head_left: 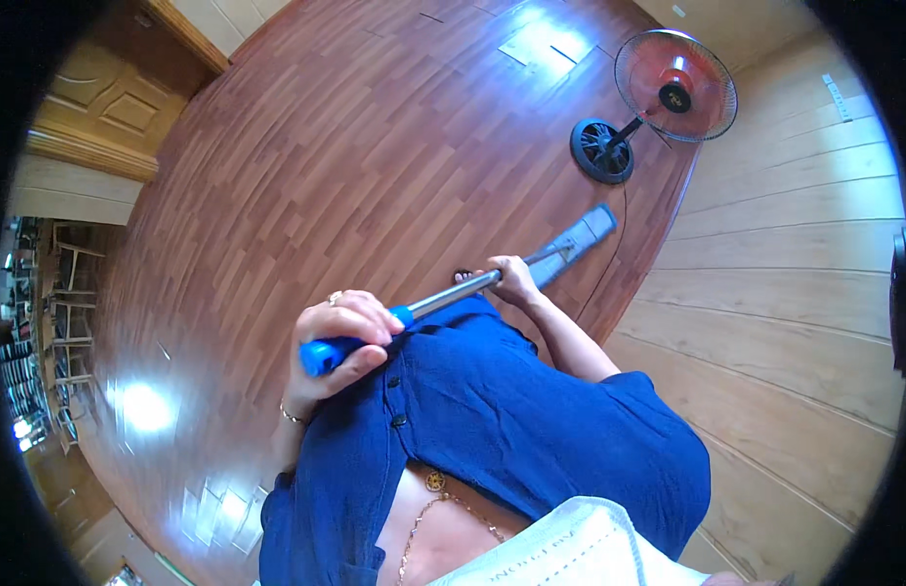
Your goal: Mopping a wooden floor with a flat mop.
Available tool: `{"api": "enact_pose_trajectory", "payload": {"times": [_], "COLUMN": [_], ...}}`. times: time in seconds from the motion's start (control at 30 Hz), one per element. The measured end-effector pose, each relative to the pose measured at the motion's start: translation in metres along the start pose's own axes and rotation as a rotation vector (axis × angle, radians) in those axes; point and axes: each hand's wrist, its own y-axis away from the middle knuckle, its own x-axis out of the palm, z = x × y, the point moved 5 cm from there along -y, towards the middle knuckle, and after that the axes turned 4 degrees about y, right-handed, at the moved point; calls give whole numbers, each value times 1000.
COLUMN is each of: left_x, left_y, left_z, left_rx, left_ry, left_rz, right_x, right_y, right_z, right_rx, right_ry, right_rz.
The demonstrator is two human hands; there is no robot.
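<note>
Grasping a mop (443, 300) with fingers (353, 321) wrapped around its blue handle (321, 358) (left hand (337, 332)) and metal pole (464, 291) (right hand (514, 281)); extending beyond the right fingers to a flat grey-blue head (588, 231).

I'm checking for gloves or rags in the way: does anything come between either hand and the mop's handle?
Nothing visible does. The bare left hand wraps around the blue grip, and the bare right hand closes directly around the metal pole.
</note>
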Motion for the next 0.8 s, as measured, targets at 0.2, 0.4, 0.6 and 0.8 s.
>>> {"api": "enact_pose_trajectory", "payload": {"times": [0.2, 0.4, 0.6, 0.8], "left_x": [-5, -5, 14, 67], "left_y": [-17, -27, -14, 19], "left_z": [28, 1, -56, -113], "left_rx": [-193, -122, 263, 482], "left_ry": [63, 64, -251, -668], "left_rz": [-123, -296, -392, -497], "right_x": [-1, -20, -3, 34], "right_y": [10, -18, -62, -77], "right_z": [-33, 0, 36, 102], "right_rx": [125, 39, -256, -622], "right_ry": [-1, 13, -97, -160], "right_rz": [-28, 86, 284, 584]}}
